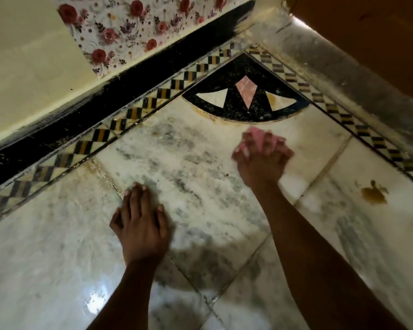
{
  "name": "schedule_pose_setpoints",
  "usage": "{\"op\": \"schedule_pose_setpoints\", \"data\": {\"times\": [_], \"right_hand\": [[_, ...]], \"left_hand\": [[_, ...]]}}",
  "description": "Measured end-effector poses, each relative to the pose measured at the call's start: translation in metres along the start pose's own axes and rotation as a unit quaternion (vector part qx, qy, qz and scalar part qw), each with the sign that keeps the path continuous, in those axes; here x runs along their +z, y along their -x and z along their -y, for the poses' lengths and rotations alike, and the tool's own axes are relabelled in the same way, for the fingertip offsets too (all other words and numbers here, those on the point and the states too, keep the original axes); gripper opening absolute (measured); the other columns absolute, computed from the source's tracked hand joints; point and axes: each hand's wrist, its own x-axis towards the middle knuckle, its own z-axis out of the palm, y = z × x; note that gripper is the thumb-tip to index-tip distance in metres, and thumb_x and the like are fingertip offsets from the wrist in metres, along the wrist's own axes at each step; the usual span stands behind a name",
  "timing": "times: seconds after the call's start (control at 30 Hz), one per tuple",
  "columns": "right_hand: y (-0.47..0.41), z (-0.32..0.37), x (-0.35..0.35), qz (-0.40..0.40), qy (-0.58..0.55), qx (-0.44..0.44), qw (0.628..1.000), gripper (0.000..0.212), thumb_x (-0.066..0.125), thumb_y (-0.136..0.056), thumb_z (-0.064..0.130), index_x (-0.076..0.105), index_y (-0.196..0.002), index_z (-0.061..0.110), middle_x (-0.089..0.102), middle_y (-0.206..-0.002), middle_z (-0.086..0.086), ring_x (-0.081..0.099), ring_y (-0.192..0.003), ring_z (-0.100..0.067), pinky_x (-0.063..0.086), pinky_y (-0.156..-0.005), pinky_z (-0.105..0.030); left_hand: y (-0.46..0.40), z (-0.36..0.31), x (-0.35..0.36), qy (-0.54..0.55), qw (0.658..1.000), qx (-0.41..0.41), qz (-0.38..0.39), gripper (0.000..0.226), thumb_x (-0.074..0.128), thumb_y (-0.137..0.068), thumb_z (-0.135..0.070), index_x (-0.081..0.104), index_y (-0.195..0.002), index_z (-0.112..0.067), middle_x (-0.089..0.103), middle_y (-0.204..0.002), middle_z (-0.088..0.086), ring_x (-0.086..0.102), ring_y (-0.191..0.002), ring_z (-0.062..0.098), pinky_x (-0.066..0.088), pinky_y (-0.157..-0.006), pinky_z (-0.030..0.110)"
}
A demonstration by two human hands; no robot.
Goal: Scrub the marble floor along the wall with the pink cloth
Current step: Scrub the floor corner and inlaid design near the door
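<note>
The white marble floor (181, 167) carries grey smudges and a wet sheen. My right hand (264, 160) presses a pink cloth (256, 139) onto it, just below the black fan-shaped inlay (234, 77) in the corner. The cloth is bunched under my fingers and only its pink edges show; hand and cloth are blurred. Flat on the marble to the left lies my left hand (141, 222), fingers spread, holding nothing. The wall (22, 86) runs diagonally from lower left to upper right, behind a black skirting strip (86, 113).
A checkered black-and-amber border (138, 110) runs along the wall and turns down the right side. A floral-patterned panel (129, 27) covers part of the wall. A brown stain (374, 195) marks the floor at right. A brown surface (379, 32) fills the upper right corner.
</note>
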Motion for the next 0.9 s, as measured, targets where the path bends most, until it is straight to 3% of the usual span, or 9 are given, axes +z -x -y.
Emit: {"op": "schedule_pose_setpoints", "data": {"times": [0.13,0.27,0.37,0.43,0.5,0.6,0.7,0.83,0.9], "right_hand": [[0.112,-0.043,0.016,-0.023,0.037,-0.2,0.979,0.069,0.031,-0.101,0.075,0.018,-0.166,0.054,0.009,-0.181,-0.002,0.001,-0.167,-0.037,0.008,-0.131,-0.064],[0.128,-0.118,0.016,-0.028,0.007,0.001,1.0,0.075,0.039,-0.095,0.071,0.033,-0.165,0.044,0.023,-0.176,-0.018,0.023,-0.16,-0.051,0.017,-0.126,-0.073],[0.068,-0.097,0.012,-0.052,-0.037,0.154,0.986,0.084,0.044,-0.095,0.071,0.02,-0.168,0.038,0.018,-0.174,-0.029,0.019,-0.155,-0.062,0.012,-0.121,-0.082],[0.042,-0.067,0.006,-0.02,-0.041,0.124,0.991,0.088,0.037,-0.093,0.085,0.013,-0.168,0.045,0.004,-0.178,-0.024,0.005,-0.159,-0.061,0.0,-0.122,-0.082],[0.058,-0.05,0.009,0.003,0.013,-0.011,1.0,0.097,0.024,-0.083,0.1,0.006,-0.166,0.054,-0.007,-0.18,-0.014,-0.009,-0.162,-0.053,-0.008,-0.125,-0.075],[0.13,-0.067,0.013,-0.013,0.038,-0.14,0.989,0.1,0.017,-0.077,0.106,0.012,-0.165,0.057,-0.003,-0.181,-0.008,-0.007,-0.166,-0.04,-0.001,-0.131,-0.067],[0.156,-0.118,0.011,-0.032,0.04,-0.072,0.996,0.092,0.014,-0.082,0.101,0.018,-0.164,0.058,0.019,-0.179,-0.005,0.02,-0.163,-0.04,0.019,-0.128,-0.064],[0.114,-0.111,0.01,-0.02,-0.041,0.1,0.994,0.088,0.017,-0.084,0.098,0.009,-0.163,0.061,-0.004,-0.181,-0.011,-0.005,-0.164,-0.047,-0.001,-0.127,-0.072],[0.114,-0.107,0.012,0.007,-0.019,0.019,1.0,0.087,0.02,-0.084,0.099,0.005,-0.162,0.063,-0.01,-0.18,-0.008,-0.011,-0.165,-0.044,-0.006,-0.128,-0.072]], "left_hand": [[-0.001,0.0,-0.002,-0.001,1.0,-0.001,-0.008,0.064,0.04,-0.104,-0.043,0.045,-0.16,-0.013,0.041,-0.17,0.01,0.037,-0.157,0.031,0.029,-0.119,0.055],[0.0,0.003,0.0,-0.002,1.0,0.007,-0.01,0.063,0.041,-0.104,-0.043,0.044,-0.161,-0.014,0.04,-0.17,0.009,0.037,-0.157,0.031,0.029,-0.119,0.055],[0.002,0.006,0.007,0.002,1.0,0.015,-0.017,0.063,0.041,-0.104,-0.043,0.045,-0.16,-0.014,0.04,-0.17,0.01,0.037,-0.156,0.032,0.028,-0.118,0.054],[0.002,0.008,0.011,0.008,1.0,0.017,-0.023,0.063,0.04,-0.104,-0.044,0.046,-0.159,-0.014,0.041,-0.169,0.01,0.037,-0.156,0.032,0.029,-0.118,0.055],[0.001,0.009,0.011,0.013,0.999,0.023,-0.027,0.064,0.039,-0.103,-0.045,0.044,-0.159,-0.014,0.04,-0.17,0.01,0.037,-0.156,0.033,0.029,-0.117,0.056],[0.004,0.005,0.006,0.016,0.998,0.053,-0.015,0.067,0.039,-0.102,-0.044,0.039,-0.163,-0.017,0.035,-0.173,0.009,0.038,-0.154,0.036,0.031,-0.118,0.057],[0.015,0.003,0.002,0.032,0.994,0.1,-0.01,0.067,0.04,-0.104,-0.044,0.036,-0.166,-0.018,0.034,-0.175,0.007,0.043,-0.152,0.035,0.036,-0.117,0.054],[0.025,0.0,0.005,0.044,0.983,0.179,0.016,0.065,0.04,-0.108,-0.045,0.034,-0.167,-0.019,0.025,-0.178,0.002,0.034,-0.159,0.029,0.03,-0.122,0.05],[0.041,-0.01,0.009,0.039,0.979,0.195,0.044,0.065,0.037,-0.108,-0.047,0.031,-0.168,-0.021,0.021,-0.18,0.0,0.03,-0.161,0.027,0.028,-0.124,0.05]]}}
